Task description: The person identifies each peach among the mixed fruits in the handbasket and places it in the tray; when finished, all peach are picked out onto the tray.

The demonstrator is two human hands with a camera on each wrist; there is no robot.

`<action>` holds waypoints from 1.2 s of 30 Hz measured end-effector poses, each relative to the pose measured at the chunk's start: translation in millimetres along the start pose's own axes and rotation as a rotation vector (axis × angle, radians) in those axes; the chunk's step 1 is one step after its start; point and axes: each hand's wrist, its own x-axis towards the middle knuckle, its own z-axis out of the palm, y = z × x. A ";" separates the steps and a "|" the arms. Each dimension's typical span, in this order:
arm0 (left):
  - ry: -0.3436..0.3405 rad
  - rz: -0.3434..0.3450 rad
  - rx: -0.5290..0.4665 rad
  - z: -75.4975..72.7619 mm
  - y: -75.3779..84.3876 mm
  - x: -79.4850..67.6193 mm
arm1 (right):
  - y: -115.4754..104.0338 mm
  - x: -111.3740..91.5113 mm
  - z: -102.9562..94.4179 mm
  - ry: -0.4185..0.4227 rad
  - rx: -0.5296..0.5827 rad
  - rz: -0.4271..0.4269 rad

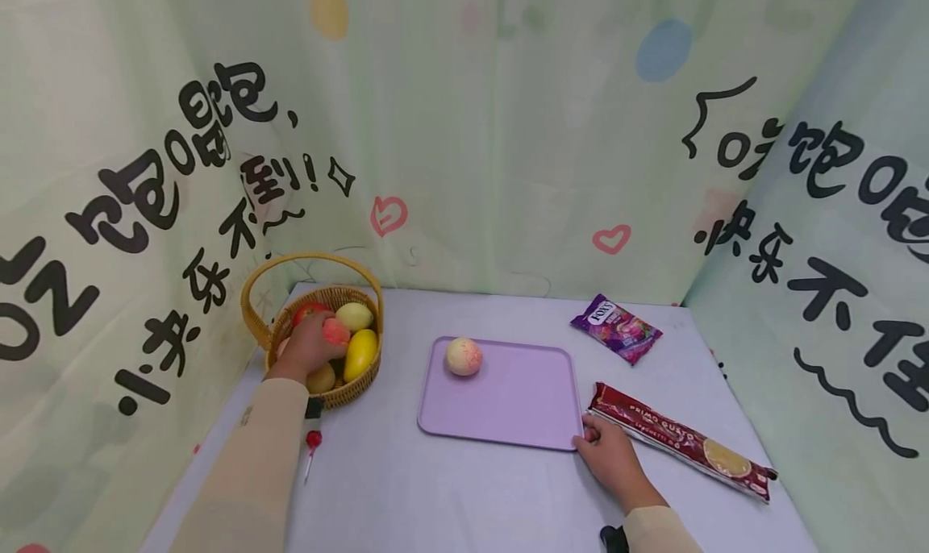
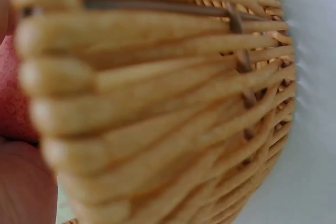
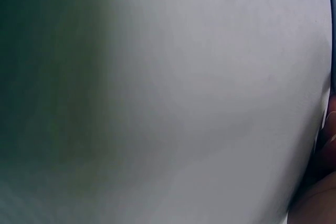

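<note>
Pink peach [image 1: 336, 331] lies held in the left of the hands [image 1: 305, 347].

In left wrist view, wicker basket [image 2: 157, 90] partly hides left grip [image 2: 25, 182], reddish fruit [image 2: 13, 95].
Right wrist view's edge crops right grip [image 3: 320, 192]; green blur [image 3: 50, 66] defies identification.

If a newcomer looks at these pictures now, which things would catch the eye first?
Probably the black lettering, left and right on the pale curtain. Next, the wicker basket of fruit at the left, with the left hand in it; then the lilac tray in the middle, with a lone peach on it and the right hand at its near right corner.
</note>
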 end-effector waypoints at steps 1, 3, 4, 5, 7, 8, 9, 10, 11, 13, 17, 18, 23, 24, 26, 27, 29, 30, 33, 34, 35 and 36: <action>0.003 0.001 -0.002 -0.8 0.9 -0.5 | -0.5 -0.2 -0.5 -0.003 -0.003 0.003; 0.009 -0.007 -0.014 -3.0 3.2 -1.3 | -1.6 -1.0 -1.2 -0.006 -0.005 0.002; 0.013 -0.010 -0.022 -4.4 4.3 -1.4 | -1.8 -0.9 -1.3 -0.006 -0.006 0.001; 0.019 -0.010 -0.028 -5.7 5.4 -1.2 | -2.5 -1.2 -1.6 -0.007 -0.005 -0.001; 0.029 -0.017 -0.058 -8.5 8.0 -0.9 | -3.3 -1.5 -1.8 -0.005 -0.003 -0.003; 0.029 -0.024 -0.074 -9.8 9.3 -0.7 | -3.3 -1.6 -1.8 -0.004 -0.001 -0.002; 0.028 -0.028 -0.090 -10.9 10.9 -0.8 | -3.3 -1.7 -1.8 -0.003 -0.001 0.000; 0.028 -0.031 -0.103 -11.8 12.5 -1.0 | -3.3 -1.8 -1.8 -0.003 -0.002 0.003; 0.027 -0.039 -0.118 -12.6 14.3 -1.7 | -3.3 -1.9 -1.8 -0.003 -0.001 0.005; 0.025 -0.052 -0.141 -13.9 17.8 -3.5 | -3.3 -1.8 -1.8 -0.004 0.000 0.010; 0.032 -0.064 -0.165 -16.4 23.1 -7.4 | -2.5 -0.6 -1.2 -0.011 0.006 0.018; 0.038 -0.062 -0.165 -17.1 24.2 -8.3 | -2.7 -0.7 -1.2 -0.012 0.007 0.018; 0.081 -0.032 -0.162 -20.2 31.3 -12.1 | -2.6 -1.0 -1.3 -0.009 0.006 0.020; 0.091 -0.017 -0.161 -20.8 33.4 -12.7 | -2.4 -1.1 -1.4 -0.008 0.005 0.019; 0.110 0.015 -0.159 -21.8 38.1 -14.3 | -1.6 -0.5 -1.3 -0.007 0.004 0.016; 0.119 0.031 -0.165 -22.0 40.8 -14.9 | -1.5 -0.4 -1.4 -0.006 0.003 0.015; 0.124 0.049 -0.168 -23.2 48.0 -17.4 | -1.5 0.0 -1.7 -0.010 0.005 0.010; 0.125 0.059 -0.169 -23.5 51.9 -18.9 | -1.6 0.1 -1.9 -0.011 0.006 0.007; 0.126 0.086 -0.171 -23.1 63.4 -23.1 | -1.5 0.1 -1.9 -0.014 0.004 0.011; 0.128 0.093 -0.168 -22.7 67.4 -24.7 | -1.5 -0.2 -1.8 -0.015 0.004 0.013; 0.134 0.106 -0.167 -21.6 70.8 -25.6 | -1.5 -0.6 -1.7 -0.014 0.004 0.015; 0.141 0.116 -0.168 -19.9 73.8 -26.1 | -1.6 -1.1 -1.5 -0.014 0.002 0.017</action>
